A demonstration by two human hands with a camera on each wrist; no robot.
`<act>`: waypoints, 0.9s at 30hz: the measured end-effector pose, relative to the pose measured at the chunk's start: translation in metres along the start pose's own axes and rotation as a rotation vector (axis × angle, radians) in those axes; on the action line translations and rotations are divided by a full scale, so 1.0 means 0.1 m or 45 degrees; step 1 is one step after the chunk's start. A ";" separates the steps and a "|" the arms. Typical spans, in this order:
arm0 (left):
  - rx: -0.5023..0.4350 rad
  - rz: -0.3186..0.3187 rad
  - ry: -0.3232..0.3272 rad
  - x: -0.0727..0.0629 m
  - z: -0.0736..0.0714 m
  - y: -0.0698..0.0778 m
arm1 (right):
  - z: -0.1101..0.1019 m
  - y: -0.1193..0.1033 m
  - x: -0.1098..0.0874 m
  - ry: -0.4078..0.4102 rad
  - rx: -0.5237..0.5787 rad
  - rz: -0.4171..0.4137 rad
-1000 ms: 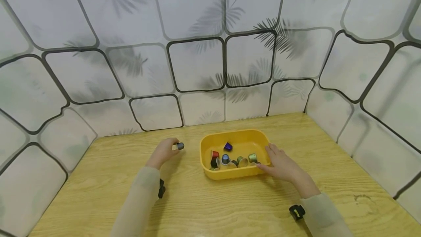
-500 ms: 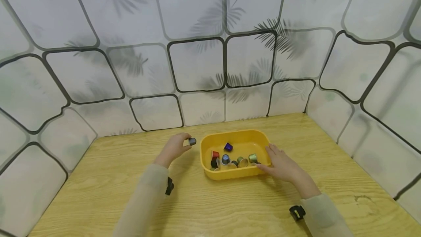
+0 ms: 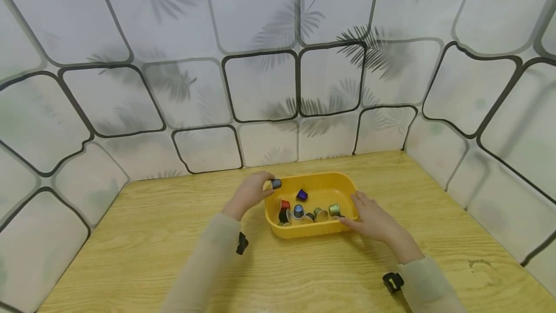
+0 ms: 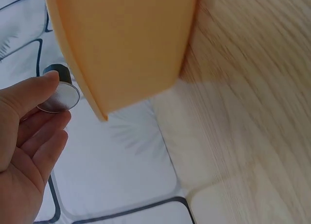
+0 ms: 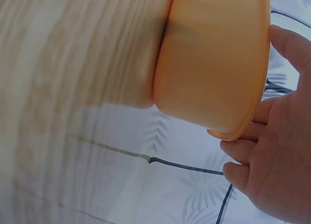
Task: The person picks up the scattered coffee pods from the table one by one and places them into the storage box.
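Thumb and fingertips of my left hand (image 3: pixel 251 192) pinch a dark grey coffee capsule (image 3: pixel 276 184) at the left rim of a yellow plastic bin (image 3: pixel 310 228). Its silvery round lid (image 4: pixel 62 97) faces the left wrist camera. My right hand (image 3: pixel 375 219) rests on the bin's right end, fingers spread along the rim and thumb over the front edge. Inside the bin lie a purple capsule (image 3: pixel 301 195), a red capsule (image 3: pixel 284 204), a blue capsule (image 3: pixel 298 211), a light green capsule (image 3: pixel 334 209) and several others, partly hidden by the front wall.
The bin stands on a wood-grain table (image 3: pixel 286 274). Behind and at both sides rises a pale fabric wall (image 3: pixel 265 86) with dark outlined blocks and leaf prints. A black wrist strap piece (image 3: pixel 393 282) hangs beside my right sleeve.
My left hand has carried the grey capsule rightward and slightly up, from over the table to the bin's left rim. The right hand and the bin have stayed in place.
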State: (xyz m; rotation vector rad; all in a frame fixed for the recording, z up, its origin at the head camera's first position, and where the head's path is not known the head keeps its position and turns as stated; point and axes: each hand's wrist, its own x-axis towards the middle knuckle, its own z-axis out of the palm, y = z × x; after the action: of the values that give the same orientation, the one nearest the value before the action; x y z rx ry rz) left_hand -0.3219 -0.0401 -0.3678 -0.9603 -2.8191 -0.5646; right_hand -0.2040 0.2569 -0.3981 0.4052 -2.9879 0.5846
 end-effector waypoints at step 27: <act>-0.005 0.050 -0.090 0.35 0.46 0.81 | -0.01 0.01 0.01 -0.018 0.000 0.025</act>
State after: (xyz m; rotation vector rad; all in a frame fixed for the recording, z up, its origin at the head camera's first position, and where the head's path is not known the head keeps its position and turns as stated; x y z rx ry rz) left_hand -0.3003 0.0565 -0.3773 -1.0542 -2.8543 -0.5423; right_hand -0.2050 0.2577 -0.3970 0.3816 -3.0085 0.5861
